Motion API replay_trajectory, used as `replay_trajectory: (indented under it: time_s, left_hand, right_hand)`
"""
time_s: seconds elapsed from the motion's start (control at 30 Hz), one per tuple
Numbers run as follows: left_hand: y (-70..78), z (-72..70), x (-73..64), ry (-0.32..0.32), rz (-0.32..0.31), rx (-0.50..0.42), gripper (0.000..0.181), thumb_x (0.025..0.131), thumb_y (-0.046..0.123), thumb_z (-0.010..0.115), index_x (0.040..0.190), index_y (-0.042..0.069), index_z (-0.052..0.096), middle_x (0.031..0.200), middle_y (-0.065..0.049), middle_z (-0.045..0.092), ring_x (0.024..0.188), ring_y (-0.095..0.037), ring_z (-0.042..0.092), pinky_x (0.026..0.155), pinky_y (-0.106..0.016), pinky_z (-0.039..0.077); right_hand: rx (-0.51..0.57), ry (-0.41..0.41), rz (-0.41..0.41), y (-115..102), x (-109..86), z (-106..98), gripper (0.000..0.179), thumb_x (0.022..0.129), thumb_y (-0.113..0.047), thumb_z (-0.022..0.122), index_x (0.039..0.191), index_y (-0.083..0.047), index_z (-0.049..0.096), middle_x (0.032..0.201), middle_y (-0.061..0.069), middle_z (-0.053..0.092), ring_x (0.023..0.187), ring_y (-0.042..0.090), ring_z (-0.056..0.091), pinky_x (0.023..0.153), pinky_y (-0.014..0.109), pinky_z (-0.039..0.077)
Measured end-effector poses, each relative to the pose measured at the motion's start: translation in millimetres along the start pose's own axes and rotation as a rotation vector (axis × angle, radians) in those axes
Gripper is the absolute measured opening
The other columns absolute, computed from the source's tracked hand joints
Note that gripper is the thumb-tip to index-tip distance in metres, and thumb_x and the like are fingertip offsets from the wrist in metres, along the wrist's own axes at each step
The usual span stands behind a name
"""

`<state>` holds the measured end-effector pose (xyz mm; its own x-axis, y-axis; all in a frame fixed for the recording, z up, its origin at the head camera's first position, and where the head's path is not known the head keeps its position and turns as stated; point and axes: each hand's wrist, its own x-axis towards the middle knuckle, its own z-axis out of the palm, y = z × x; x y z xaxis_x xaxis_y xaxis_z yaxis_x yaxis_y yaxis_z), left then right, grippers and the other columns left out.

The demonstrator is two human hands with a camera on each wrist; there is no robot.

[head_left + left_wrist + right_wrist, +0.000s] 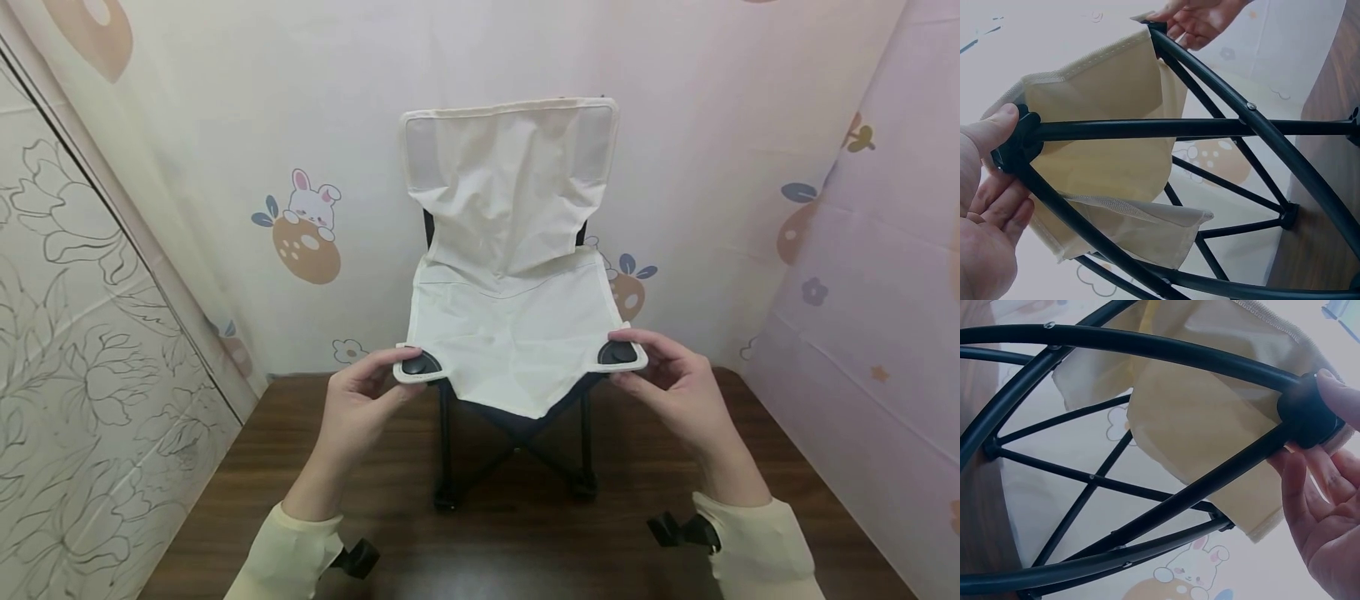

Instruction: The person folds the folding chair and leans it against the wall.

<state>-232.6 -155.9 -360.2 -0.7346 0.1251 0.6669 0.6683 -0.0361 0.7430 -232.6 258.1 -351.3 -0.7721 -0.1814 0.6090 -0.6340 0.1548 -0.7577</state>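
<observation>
A small folding chair [510, 325] with a cream fabric seat and back stands unfolded on black tubular legs, facing me. My left hand [363, 392] grips its front left seat corner, thumb and fingers round the black plastic corner piece [422, 364]. At the front right corner, my right hand [678, 387] holds the matching black corner piece [618, 353] in the same way. From below, the left wrist view shows the crossed black tubes [1141, 129] meeting at the joint in my left hand. The right wrist view has my right fingers around the other joint [1310, 412].
The chair stands on a dark brown wooden table [300, 500]. A pale printed curtain [225, 100] hangs right behind it, and more patterned cloth closes in the left and right sides. A black strap with a small device [356, 558] sits at each wrist.
</observation>
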Motion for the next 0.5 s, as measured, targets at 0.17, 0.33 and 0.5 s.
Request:
replay_trajectory:
  time_s: [0.17,0.33,0.5]
  left_hand:
    - [0.7,0.3,0.9,0.006,-0.007,-0.002,0.04,0.088,-0.02,0.079,0.126,-0.009,0.074,0.126,-0.015,0.077,0.12,-0.021,0.074,0.098,-0.033,0.061]
    - [0.9,1.2,1.5,0.007,-0.014,-0.008,0.039,0.088,-0.02,0.079,0.125,-0.008,0.075,0.126,-0.014,0.077,0.119,-0.021,0.074,0.098,-0.032,0.061]
    - [0.6,1.6,2.8,0.005,-0.008,-0.014,0.039,0.088,-0.02,0.079,0.125,-0.009,0.075,0.126,-0.014,0.077,0.119,-0.021,0.074,0.098,-0.032,0.061]
  right_hand:
    - [-0.032,0.002,0.006,-1.9,0.7,1.0,0.048,0.094,0.017,0.075,0.14,0.005,0.067,0.121,-0.001,0.076,0.088,0.014,0.065,0.072,0.02,0.057]
    - [-0.026,0.001,0.004,-2.7,1.9,1.4,0.048,0.093,0.018,0.075,0.139,0.005,0.067,0.12,-0.001,0.077,0.087,0.014,0.064,0.071,0.02,0.056]
    - [-0.011,0.003,0.006,-3.2,3.1,2.1,0.048,0.093,0.017,0.075,0.139,0.006,0.067,0.121,-0.001,0.077,0.087,0.014,0.065,0.071,0.02,0.056]
